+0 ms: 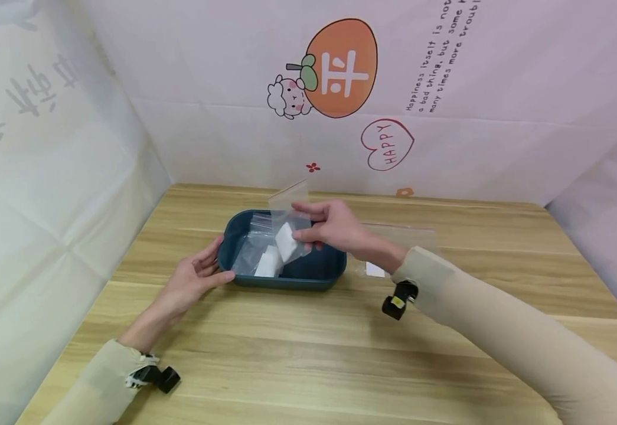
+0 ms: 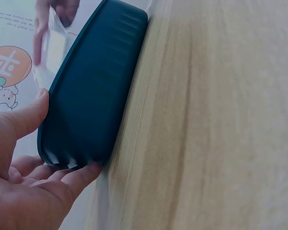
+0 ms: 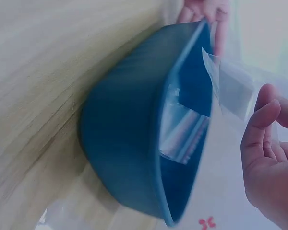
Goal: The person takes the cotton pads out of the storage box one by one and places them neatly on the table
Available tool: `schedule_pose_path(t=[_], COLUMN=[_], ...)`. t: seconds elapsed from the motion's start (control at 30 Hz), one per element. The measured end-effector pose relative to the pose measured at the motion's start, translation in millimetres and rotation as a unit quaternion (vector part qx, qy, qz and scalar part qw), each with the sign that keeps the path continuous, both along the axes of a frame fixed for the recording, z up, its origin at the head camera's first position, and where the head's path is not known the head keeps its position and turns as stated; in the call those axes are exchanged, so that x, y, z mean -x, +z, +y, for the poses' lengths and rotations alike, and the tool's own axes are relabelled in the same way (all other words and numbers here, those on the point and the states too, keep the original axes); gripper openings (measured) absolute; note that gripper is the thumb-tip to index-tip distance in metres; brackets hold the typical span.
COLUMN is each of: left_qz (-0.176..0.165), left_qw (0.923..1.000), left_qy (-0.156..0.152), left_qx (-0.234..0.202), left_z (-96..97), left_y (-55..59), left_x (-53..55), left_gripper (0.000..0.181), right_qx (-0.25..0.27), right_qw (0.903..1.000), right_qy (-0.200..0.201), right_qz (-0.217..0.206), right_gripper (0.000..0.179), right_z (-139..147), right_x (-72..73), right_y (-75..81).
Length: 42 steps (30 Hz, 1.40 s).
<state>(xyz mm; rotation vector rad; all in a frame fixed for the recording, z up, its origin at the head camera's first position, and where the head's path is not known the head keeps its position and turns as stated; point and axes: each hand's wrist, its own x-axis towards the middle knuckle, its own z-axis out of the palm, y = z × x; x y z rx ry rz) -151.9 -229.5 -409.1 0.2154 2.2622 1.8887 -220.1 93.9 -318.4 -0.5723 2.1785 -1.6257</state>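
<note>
head view, mid-frame: the right hand [image 1: 335, 227] pinches the clear bag [image 1: 289, 223] from the right, over the blue bin [image 1: 287, 283], whose long axis runs left to right; the left hand [image 1: 191, 277] holds its left end.

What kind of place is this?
Probably a little work corner indoors: a wooden table, a white sheet with cartoon pictures behind it, and a blue tub on top.

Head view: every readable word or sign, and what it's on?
"HAPPY": red heart on the back sheet.
"平": orange fruit, same sheet.
"Happiness itself is not… a bad thing, but some… many times more troubl…": same sheet, cut off.
Left sheet: grey characters, too faint to read.
</note>
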Motion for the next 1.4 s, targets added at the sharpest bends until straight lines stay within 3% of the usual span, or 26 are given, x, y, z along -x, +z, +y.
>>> schedule_pose_path(t=[0.17, 0.3, 0.57, 0.9, 1.17, 1.4], left_qz=[0.000, -0.002, 0.000, -0.004, -0.004, -0.004], left_qw=[1.0000, 1.0000, 1.0000, 1.0000, 0.9999, 0.9999], left_qy=[0.002, 0.003, 0.001, 0.003, 0.003, 0.000], left_qx=[0.002, 0.001, -0.005, -0.004, -0.009, -0.009], left_z=[-0.2, -0.1, 0.1, 1.0, 0.7, 0.2], left_y=[-0.8, -0.9, 1.3, 1.1, 1.4, 0.5], left_x=[-0.2, -0.2, 1.1, -0.1, 0.6, 0.6], left_gripper=[0.088, 0.088, 0.087, 0.087, 0.087, 0.087], right_qx=[0.015, 0.016, -0.020, 0.012, 0.042, 0.034], right_qw=[0.9999, 0.9998, 0.9996, 0.9971, 0.9945, 0.9963], right_qy=[0.004, 0.011, -0.022, -0.057, -0.044, -0.042], right_qz=[-0.003, 0.000, -0.006, -0.049, -0.085, -0.068], right_gripper=[0.065, 0.066, 0.070, 0.070, 0.071, 0.072], right_z=[32.5, 61.1, 110.6, 141.9, 153.4, 158.6], right_x=[-19.5, -37.9, -78.0, -121.6, -139.6, -142.2], right_y=[13.2, 13.8, -8.0, -40.3, -64.4, -77.8])
